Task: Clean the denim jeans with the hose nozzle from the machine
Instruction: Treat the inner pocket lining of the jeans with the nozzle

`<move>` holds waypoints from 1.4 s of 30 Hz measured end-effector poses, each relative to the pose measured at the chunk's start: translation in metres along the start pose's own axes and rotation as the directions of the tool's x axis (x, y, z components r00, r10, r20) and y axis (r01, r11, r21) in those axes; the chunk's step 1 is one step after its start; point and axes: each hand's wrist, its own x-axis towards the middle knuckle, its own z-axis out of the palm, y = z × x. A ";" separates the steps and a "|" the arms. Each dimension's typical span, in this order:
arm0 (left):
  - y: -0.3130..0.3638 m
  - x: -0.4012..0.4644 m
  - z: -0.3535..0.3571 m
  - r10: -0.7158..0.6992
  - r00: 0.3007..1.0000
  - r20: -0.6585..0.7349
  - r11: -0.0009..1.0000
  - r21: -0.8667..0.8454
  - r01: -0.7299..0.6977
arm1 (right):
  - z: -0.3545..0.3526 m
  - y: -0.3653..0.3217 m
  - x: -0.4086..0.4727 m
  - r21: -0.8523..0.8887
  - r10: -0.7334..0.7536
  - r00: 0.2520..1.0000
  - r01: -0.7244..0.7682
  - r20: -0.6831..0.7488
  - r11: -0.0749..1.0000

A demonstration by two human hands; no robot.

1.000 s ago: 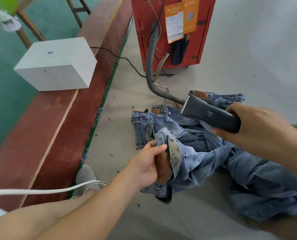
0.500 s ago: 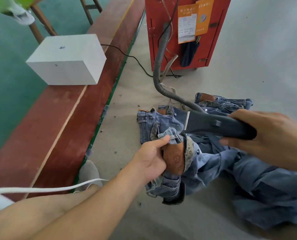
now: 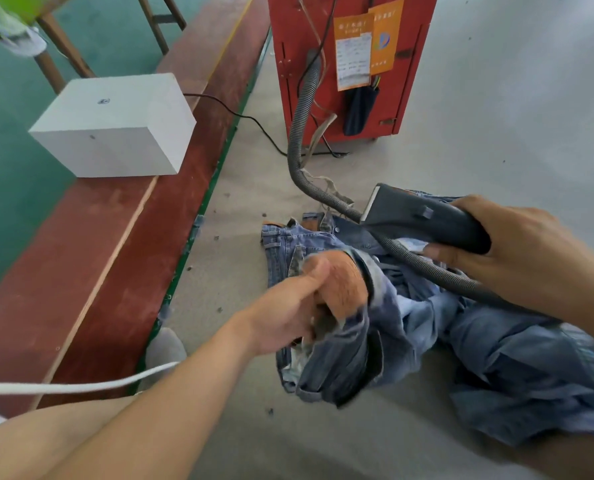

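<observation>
Fingers (image 3: 441,252) around nozzle (image 3: 423,220) above jeans (image 3: 496,358)

The crumpled blue denim jeans (image 3: 410,327) lie on the grey floor (image 3: 496,116) in front of the red metal machine (image 3: 306,36). A grey ribbed hose (image 3: 300,109) runs down from it across them. Left, a white rectangular block (image 3: 115,126) sits on the reddish-brown wooden platform (image 3: 98,237).
</observation>
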 end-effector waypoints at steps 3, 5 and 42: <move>-0.005 0.005 -0.001 -0.074 0.997 0.029 0.980 0.190 0.068 | -0.003 0.006 0.001 0.037 0.018 0.999 -0.017 -0.041 0.999; -0.013 0.012 0.001 -0.065 0.998 -0.016 0.951 0.302 0.066 | -0.006 0.009 0.002 0.063 0.033 0.998 -0.029 -0.056 0.998; 0.017 0.014 -0.022 0.238 0.942 -0.236 0.956 -0.113 -0.270 | -0.006 0.027 -0.005 0.024 -0.004 0.993 0.001 0.114 1.000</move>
